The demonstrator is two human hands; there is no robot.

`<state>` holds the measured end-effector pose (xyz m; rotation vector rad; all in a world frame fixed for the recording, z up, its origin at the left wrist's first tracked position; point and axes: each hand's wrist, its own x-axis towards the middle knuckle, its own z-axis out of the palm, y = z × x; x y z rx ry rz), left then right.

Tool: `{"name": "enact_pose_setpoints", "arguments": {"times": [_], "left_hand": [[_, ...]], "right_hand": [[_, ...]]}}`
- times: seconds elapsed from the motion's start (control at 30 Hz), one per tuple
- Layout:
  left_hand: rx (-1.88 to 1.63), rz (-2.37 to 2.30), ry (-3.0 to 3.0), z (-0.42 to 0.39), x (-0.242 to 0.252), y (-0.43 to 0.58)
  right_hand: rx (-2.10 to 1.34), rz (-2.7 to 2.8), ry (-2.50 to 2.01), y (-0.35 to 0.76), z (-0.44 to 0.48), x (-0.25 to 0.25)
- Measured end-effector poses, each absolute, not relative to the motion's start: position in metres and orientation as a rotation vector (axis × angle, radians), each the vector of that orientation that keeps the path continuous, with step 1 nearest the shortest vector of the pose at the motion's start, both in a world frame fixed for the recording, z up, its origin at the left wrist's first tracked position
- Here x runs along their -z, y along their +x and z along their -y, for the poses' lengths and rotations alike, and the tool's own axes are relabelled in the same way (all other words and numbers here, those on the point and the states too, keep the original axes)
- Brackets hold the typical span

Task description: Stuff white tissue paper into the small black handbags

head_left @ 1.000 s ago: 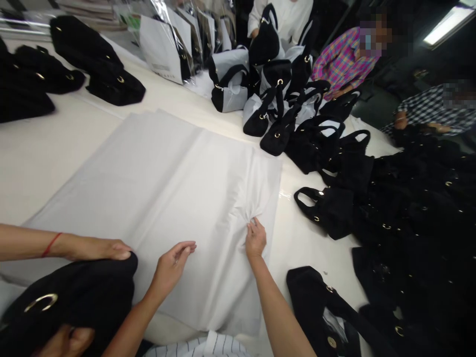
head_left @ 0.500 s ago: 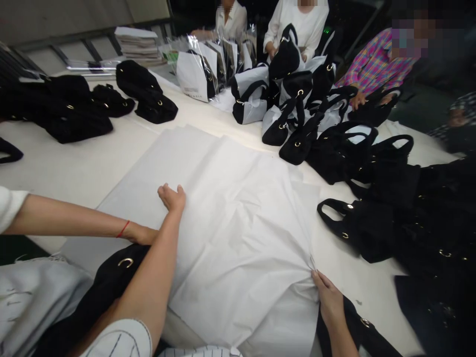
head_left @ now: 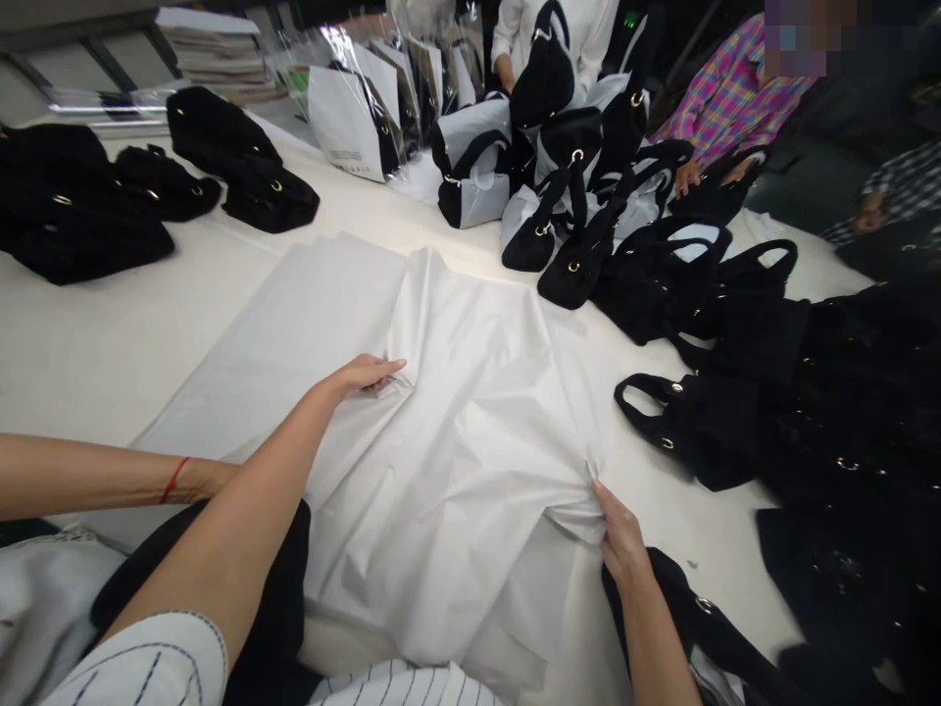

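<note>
A wide, creased sheet of thin white paper (head_left: 470,441) lies on top of more such sheets (head_left: 279,314). My left hand (head_left: 368,374) pinches the sheet near its left side, bunching it into a ridge. At the opposite edge my right hand (head_left: 621,525) grips a gathered corner between thumb and fingers. Beside my right forearm is a black handbag (head_left: 680,598) with a gold ring. A co-worker's arm (head_left: 95,479) with a red string bracelet reaches in from the left, its hand hidden behind my left forearm. Black cloth (head_left: 283,569) lies under that arm.
Many black handbags (head_left: 706,422) crowd the right of the white table (head_left: 242,265); several more (head_left: 265,191) lie at the left. Bags in clear plastic (head_left: 353,123) and a paper stack (head_left: 221,59) stand at the back. A person in a plaid shirt (head_left: 735,98) handles a bag.
My left hand has gone from hovering over the paper, fingers loosely curled, to pinching it and lifting a fold. My right hand keeps its grip. The paper is more bunched.
</note>
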<state>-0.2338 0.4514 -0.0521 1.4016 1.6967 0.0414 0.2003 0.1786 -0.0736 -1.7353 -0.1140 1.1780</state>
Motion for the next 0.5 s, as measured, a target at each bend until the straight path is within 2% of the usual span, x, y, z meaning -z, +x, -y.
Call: {"name": "enact_pose_setpoints", "arguments": {"times": [0.1, 0.23, 0.37, 0.5], "left_hand": [[-0.010, -1.683, 1.527, -0.440, 0.045, -0.201], [-0.315, -1.761, 1.526, -0.417, 0.048, -0.162], [-0.365, -1.553, 1.424, -0.381, 0.048, -0.124], [-0.479, -1.256, 1.393, -0.326, 0.031, -0.076]], "right_hand": [[-1.305, 0.198, -1.628, 0.179, -0.197, 0.061], [-1.446, 0.408, -1.565, 0.156, -0.206, 0.052], [-1.547, 0.543, -1.528, 0.134, -0.204, 0.045], [-1.688, 0.467, -1.175, 0.109, -0.202, 0.033]]}}
